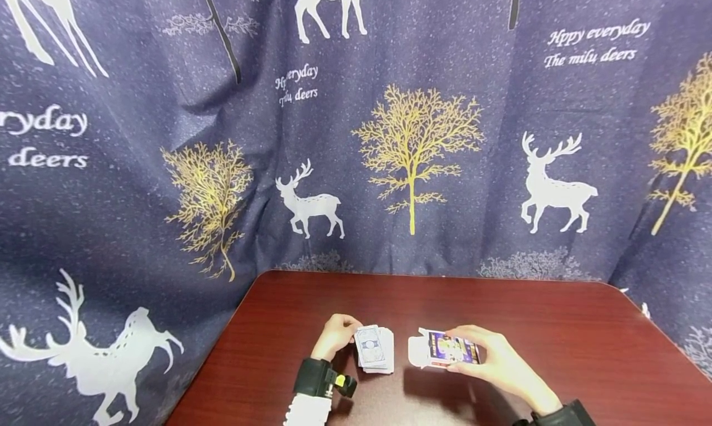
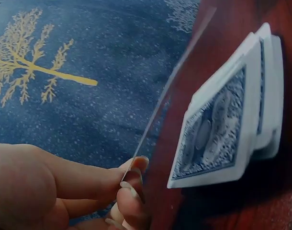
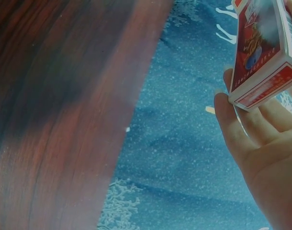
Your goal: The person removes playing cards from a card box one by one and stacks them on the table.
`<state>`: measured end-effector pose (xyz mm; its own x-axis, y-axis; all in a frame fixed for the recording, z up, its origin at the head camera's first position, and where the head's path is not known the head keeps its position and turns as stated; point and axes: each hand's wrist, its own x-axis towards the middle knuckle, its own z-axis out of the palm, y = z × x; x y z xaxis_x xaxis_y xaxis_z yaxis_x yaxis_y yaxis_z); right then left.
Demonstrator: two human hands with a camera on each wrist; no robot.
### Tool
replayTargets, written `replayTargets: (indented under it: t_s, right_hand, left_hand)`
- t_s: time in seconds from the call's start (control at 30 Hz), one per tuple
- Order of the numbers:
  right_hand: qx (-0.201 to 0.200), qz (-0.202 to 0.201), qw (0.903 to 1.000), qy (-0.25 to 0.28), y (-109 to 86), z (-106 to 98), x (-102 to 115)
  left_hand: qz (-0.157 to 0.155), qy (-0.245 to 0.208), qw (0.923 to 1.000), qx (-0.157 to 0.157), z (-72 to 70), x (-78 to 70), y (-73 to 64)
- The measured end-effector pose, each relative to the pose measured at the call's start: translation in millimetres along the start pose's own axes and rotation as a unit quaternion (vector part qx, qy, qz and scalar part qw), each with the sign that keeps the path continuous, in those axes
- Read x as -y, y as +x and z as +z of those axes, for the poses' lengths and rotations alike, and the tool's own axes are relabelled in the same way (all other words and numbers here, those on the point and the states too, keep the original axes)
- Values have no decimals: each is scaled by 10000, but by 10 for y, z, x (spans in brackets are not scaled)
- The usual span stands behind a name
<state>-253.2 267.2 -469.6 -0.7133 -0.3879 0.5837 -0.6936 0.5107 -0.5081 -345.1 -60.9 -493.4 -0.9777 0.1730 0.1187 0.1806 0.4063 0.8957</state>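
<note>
My left hand (image 1: 335, 336) is at the left side of a loose stack of playing cards (image 1: 387, 358). In the left wrist view its thumb and fingers pinch one playing card (image 2: 161, 98), seen nearly edge-on beside the stack. The stack's blue-patterned back faces up and its edges are uneven. To the right, my right hand (image 1: 489, 355) grips a card box (image 1: 453, 348) by its sides, with thumb and fingers on opposite edges. The box's white flap (image 1: 418, 350) hangs open toward the stack. The right wrist view shows the box's red printed side and closed end.
Everything is over a reddish-brown table (image 1: 311, 296). A dark blue curtain (image 1: 356, 185) with deer and tree prints hangs behind the table's far edge and along its left side. Black camera straps (image 1: 313, 376) are on both wrists.
</note>
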Motion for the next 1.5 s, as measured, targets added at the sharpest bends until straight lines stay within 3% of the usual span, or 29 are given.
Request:
replayTargets:
  t_s: [0.27,0.53,0.7,1.0,1.27,1.43,1.5]
  right_hand:
    - [-88,-89,9998,-131,0,28,-19]
    - [-231,-257,9994,-63,40,14,99]
    - [-271,-238,9992,-164,99,-32,257]
    - [-174,-226,9994,-190,32,11,-18]
    - [-140,-276,9995,-101,20,11,-10]
    - [-126,-153,9997,-146,8,17,22]
    - [-167,-157,9996,-168,12,13,58]
  left_hand:
    - [-201,635,9969,-409,-10,-11,17]
    - [-123,1501,9838,-968,39,-38,60]
    - [-153,1589,9819,-1018,85,-48,93]
    - [-179,1581,9823,-988,144,14,85]
    - [-181,1476,9830,-1075,183,93,86]
    - [-22,1731,9783,-1135,154,-32,33]
    - [207,1486,9849,-865,152,-160,-7]
